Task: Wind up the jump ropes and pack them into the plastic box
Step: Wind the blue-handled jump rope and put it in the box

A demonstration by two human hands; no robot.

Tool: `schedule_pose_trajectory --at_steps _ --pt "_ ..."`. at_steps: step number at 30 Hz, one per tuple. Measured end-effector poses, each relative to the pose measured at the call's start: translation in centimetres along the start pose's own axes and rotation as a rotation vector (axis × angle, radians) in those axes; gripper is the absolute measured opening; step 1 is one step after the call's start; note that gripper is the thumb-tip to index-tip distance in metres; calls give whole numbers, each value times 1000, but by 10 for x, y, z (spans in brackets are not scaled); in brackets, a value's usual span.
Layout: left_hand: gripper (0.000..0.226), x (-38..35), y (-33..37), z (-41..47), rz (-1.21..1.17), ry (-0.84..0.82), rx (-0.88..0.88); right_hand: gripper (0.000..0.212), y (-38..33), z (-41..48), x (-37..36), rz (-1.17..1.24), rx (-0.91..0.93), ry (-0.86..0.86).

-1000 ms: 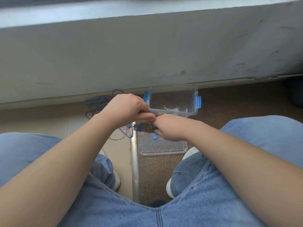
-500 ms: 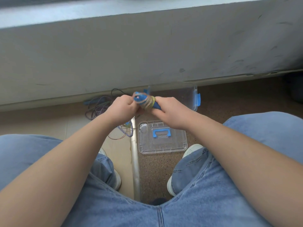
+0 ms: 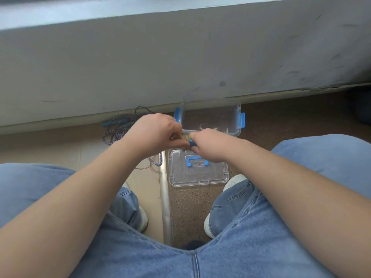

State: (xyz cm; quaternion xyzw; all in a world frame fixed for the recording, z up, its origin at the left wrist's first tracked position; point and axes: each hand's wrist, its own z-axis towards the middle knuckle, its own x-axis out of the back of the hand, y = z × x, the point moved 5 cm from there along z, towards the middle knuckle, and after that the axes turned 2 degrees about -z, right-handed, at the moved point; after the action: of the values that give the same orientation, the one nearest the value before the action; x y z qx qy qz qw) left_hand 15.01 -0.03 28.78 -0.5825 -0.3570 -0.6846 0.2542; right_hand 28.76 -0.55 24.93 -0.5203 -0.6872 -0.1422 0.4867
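A wound jump rope with blue handles and tan cord is pinched between both hands, mostly hidden by fingers. My left hand grips its left end; my right hand holds the blue handle end. The hands hover just in front of the near rim of the clear plastic box with blue latches, which stands open on the floor by the wall. Its clear lid with a blue handle lies flat below the hands. A tangle of dark blue and purple jump ropes lies on the floor to the left.
A grey wall rises directly behind the box. A metal floor strip runs between my feet. My knees in blue jeans flank the working area, with white shoes near the lid.
Both hands came down and a little forward with the wound rope, from above the lid to the box's near rim. The rope bundle is now more covered by my fingers.
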Motion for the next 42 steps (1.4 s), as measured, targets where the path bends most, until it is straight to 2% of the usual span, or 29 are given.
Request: schedule_pose_trajectory --at_steps 2,4,6,10,13,15,17,21,24,26,28,32,34,38,42 --pt "58 6 -4 2 -105 56 -34 21 -10 -4 0 1 134 -37" --pt "49 8 -9 2 -262 31 15 18 -18 -7 4 17 214 -36" --pt "40 5 -13 0 -392 -7 121 19 -23 -9 8 46 275 -18" --pt "45 -8 -29 -2 -573 21 418 10 -33 -17 11 151 374 17" --pt "55 -18 -35 -3 -605 -11 527 8 -38 -20 16 284 370 111" --pt "60 -25 -36 -5 -719 -8 593 9 -33 -20 23 355 325 184" --pt "62 -31 -37 -6 -793 34 679 18 -25 -19 28 394 240 240" --pt "45 -33 -37 -5 -632 16 740 25 -21 -18 30 442 116 315" --pt "44 -36 -24 -7 -702 -50 703 33 -3 -9 36 473 -51 447" --pt "45 -34 -7 -7 -650 -150 577 34 18 -4 39 474 -173 477" --pt "39 -29 5 -6 -491 -205 409 30 33 0 36 400 -232 416" --pt "41 -14 8 -2 -146 -87 134 33 36 5 18 264 -271 259" --pt "42 -10 8 0 -57 -38 70 30 27 6 9 215 -252 181" --pt "45 1 -1 3 20 60 71 9 6 1 -1 84 -70 33" --pt "55 4 -13 2 -43 86 97 16 -9 -3 -7 -43 112 -48"
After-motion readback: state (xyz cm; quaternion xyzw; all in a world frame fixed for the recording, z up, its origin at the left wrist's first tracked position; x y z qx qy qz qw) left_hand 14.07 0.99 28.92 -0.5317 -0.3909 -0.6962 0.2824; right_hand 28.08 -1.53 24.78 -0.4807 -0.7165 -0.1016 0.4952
